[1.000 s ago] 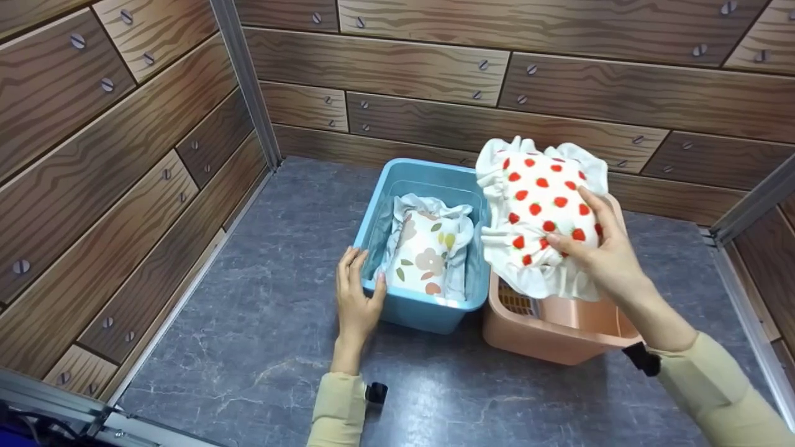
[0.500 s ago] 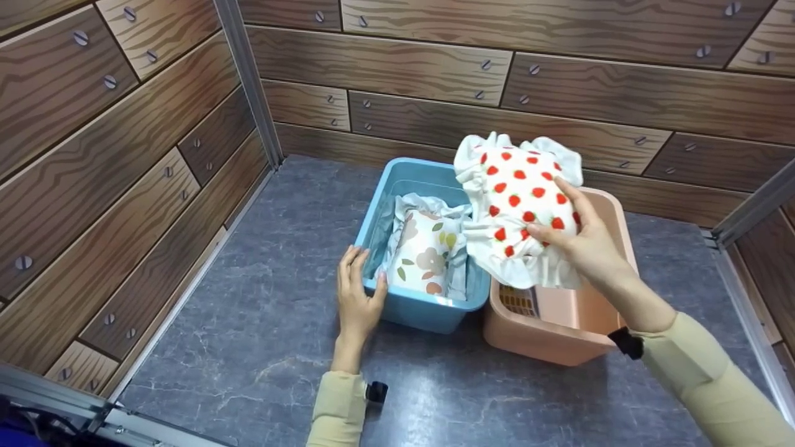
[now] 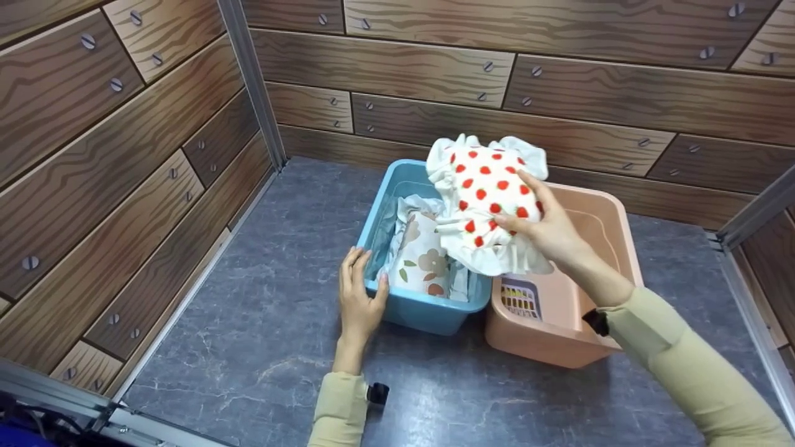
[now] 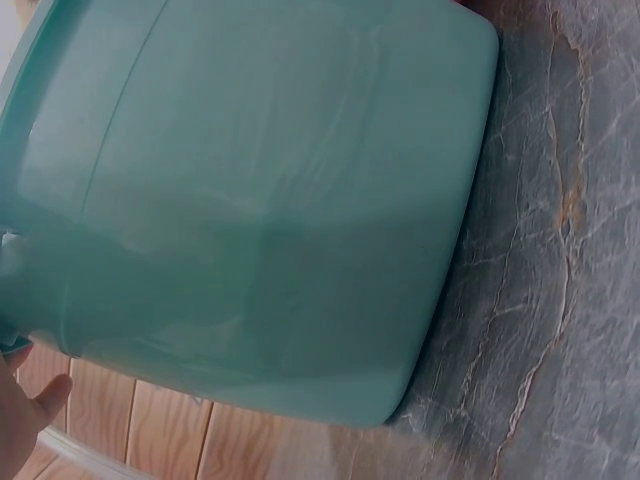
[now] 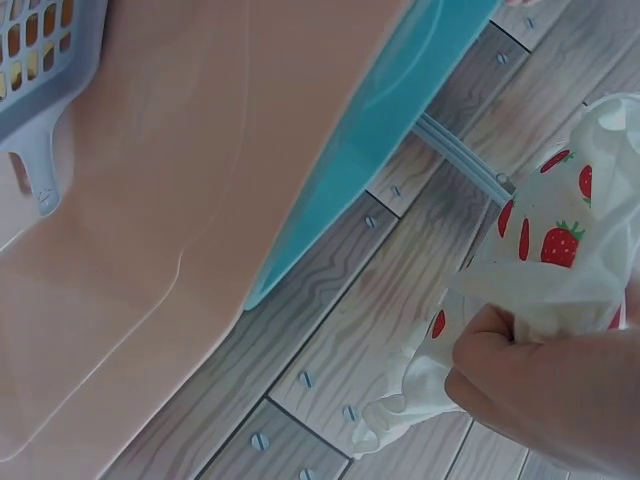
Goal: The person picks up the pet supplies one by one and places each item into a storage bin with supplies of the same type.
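My right hand (image 3: 549, 230) pinches a small white pillow (image 3: 487, 186) with a ruffled edge and red strawberry print, thumb on its near face. The pillow hangs above the right side of the blue bin (image 3: 428, 307) and partly covers the view into it. Inside that bin lies another ruffled pillow (image 3: 425, 254), printed with flowers and leaves. At the bin's near left corner, my left hand (image 3: 360, 304) holds the rim, thumb over the near edge. The right wrist view shows the fingers (image 5: 490, 360) bunching the cloth of the strawberry pillow (image 5: 545, 230).
Right beside the blue bin stands a peach bin (image 3: 553, 344). In it lies a grey slotted piece (image 3: 520, 299) with a short holed handle, yellow showing through the slots. Wood-patterned walls (image 3: 428, 62) enclose the dark marbled floor (image 3: 267, 298) at the back and sides.
My right hand has carried the strawberry pillow leftward, from over the peach bin to over the blue bin. More of the peach bin's inside now shows. The left hand has stayed at the rim.
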Available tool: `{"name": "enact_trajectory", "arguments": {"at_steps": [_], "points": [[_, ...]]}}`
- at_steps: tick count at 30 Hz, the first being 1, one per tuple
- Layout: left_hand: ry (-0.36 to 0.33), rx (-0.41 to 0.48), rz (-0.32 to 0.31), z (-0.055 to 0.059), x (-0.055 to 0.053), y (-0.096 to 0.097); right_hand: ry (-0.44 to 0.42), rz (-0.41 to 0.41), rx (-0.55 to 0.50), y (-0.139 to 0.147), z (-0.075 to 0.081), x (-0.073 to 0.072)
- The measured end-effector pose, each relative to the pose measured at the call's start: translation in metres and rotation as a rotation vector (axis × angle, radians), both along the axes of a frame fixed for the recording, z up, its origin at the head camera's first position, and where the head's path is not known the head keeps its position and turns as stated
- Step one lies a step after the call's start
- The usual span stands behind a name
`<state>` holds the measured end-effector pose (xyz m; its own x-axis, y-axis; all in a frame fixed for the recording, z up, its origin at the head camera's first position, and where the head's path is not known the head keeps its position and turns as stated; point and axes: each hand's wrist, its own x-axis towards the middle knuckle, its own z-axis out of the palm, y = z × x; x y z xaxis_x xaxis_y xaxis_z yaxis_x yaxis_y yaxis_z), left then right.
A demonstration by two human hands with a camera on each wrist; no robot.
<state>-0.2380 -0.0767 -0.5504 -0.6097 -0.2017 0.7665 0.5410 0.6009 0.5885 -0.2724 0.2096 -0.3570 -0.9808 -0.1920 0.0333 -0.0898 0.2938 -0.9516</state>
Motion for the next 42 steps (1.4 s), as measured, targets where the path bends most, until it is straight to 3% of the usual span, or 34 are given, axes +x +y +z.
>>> {"name": "enact_trajectory", "arguments": {"at_steps": [11,23,29,42], "points": [[-0.018,0.002,0.0,-0.002,0.0,0.0,-0.027,0.08,0.063,-0.019,-0.013,-0.017],[-0.012,0.007,-0.003,-0.001,-0.001,0.001,-0.058,0.108,0.079,-0.036,-0.022,-0.029],[-0.038,0.01,-0.013,0.0,0.0,0.001,-0.072,0.101,0.107,-0.042,-0.032,-0.033],[-0.029,0.003,0.0,0.001,-0.001,0.0,-0.092,0.084,0.163,-0.049,-0.047,-0.043]]}}
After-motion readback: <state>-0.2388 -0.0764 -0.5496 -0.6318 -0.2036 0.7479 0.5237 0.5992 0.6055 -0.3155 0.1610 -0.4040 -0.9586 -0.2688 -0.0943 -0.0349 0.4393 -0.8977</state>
